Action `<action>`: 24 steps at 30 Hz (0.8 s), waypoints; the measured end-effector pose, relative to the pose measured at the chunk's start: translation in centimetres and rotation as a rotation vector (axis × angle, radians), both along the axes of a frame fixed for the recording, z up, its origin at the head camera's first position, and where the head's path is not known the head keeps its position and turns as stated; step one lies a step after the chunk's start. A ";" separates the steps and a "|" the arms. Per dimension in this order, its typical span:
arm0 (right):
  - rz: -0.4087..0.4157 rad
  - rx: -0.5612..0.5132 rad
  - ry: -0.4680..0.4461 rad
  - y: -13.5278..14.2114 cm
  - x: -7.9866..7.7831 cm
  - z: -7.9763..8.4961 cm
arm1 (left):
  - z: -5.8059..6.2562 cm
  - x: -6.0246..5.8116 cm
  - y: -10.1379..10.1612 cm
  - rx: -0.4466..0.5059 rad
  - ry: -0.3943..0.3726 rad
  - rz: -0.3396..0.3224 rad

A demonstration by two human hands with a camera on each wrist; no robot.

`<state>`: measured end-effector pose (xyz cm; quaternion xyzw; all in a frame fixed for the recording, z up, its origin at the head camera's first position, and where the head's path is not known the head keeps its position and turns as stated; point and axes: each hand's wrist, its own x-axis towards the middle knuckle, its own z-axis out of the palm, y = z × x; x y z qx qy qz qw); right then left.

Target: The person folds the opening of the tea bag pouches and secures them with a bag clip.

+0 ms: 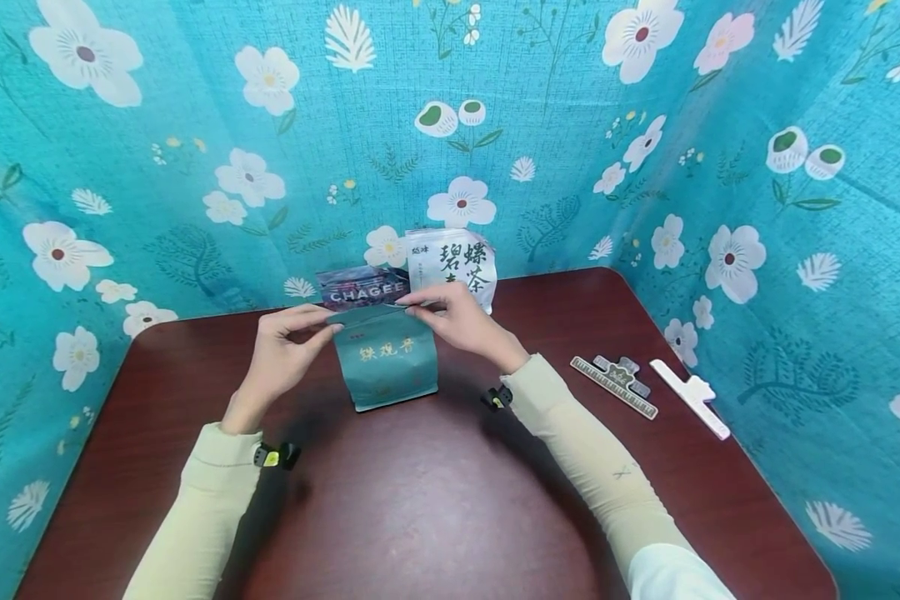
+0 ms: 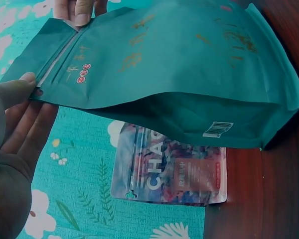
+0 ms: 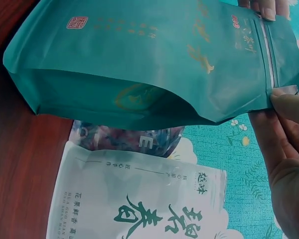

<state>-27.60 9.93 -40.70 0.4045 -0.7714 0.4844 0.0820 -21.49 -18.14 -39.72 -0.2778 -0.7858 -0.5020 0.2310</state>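
A green tea bag [image 1: 387, 363] with gold characters stands upright on the table, its top strip between both hands. The left hand [image 1: 288, 346] pinches the bag's upper left corner between thumb and fingers. At the upper right corner the right hand [image 1: 457, 318] pinches the bag in the same way. A pale line runs across the green bag [image 3: 154, 55] just under its top edge, seen in the right wrist view. The side fold bulges outward in the left wrist view, where the thumb of the left hand [image 2: 20, 119] lies at one end of that line.
Behind the green bag are a dark patterned CHAGEE pouch [image 1: 345, 287] and a white pouch [image 1: 487, 258] with dark green characters, near the curtain [image 1: 540, 150]. Two wide clips, one brownish [image 1: 615, 387] and one white [image 1: 690, 398], lie at the right of the dark red table [image 1: 420, 500].
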 end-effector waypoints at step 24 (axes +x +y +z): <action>-0.007 -0.027 -0.109 1.2 1.3 -1.3 | -0.8 0.6 0.8 -0.006 -0.155 -0.004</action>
